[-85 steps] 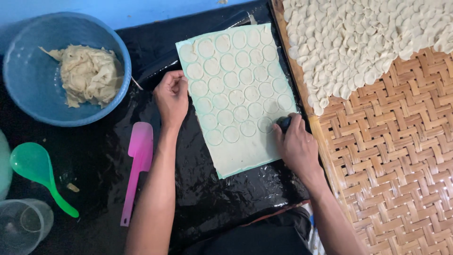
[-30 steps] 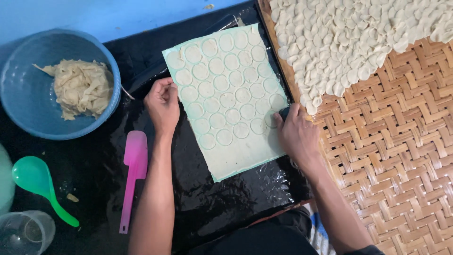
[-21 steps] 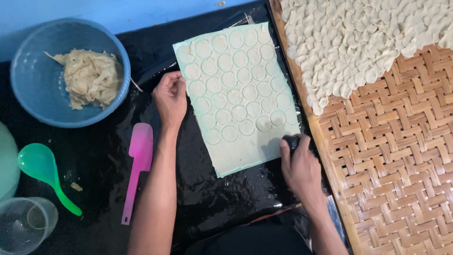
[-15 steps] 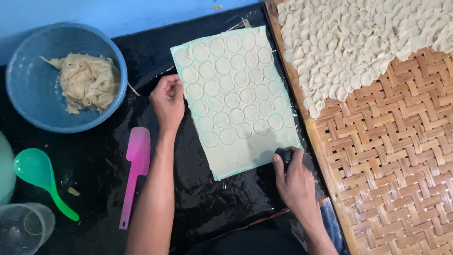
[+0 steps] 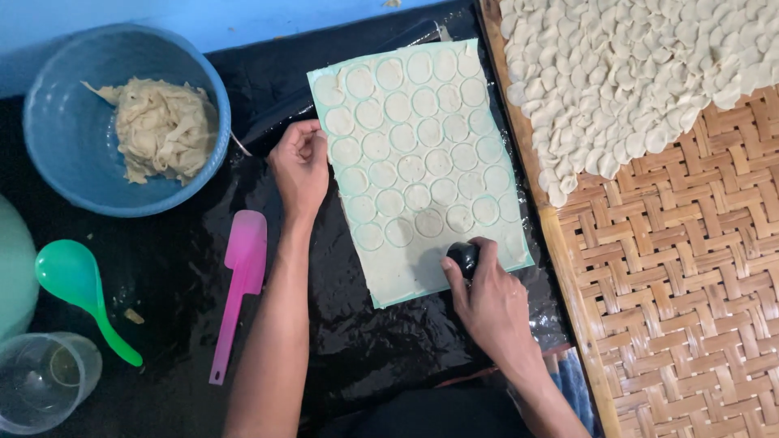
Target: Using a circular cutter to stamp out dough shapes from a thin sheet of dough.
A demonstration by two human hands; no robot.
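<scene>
The right hand point(image 5: 491, 304) closes its grip on a small dark round cutter point(image 5: 463, 258), pressing it into the dough sheet's point(image 5: 422, 162) lower edge; the left hand point(image 5: 300, 166), fingers curled and holding nothing, rests on the sheet's left edge.

Glossy black plastic sheet point(image 5: 162, 324) covers the bench, wet sheen under even light. Blue surface point(image 5: 243, 20) along the top edge. Woven bamboo tray point(image 5: 690, 308) at right.
</scene>
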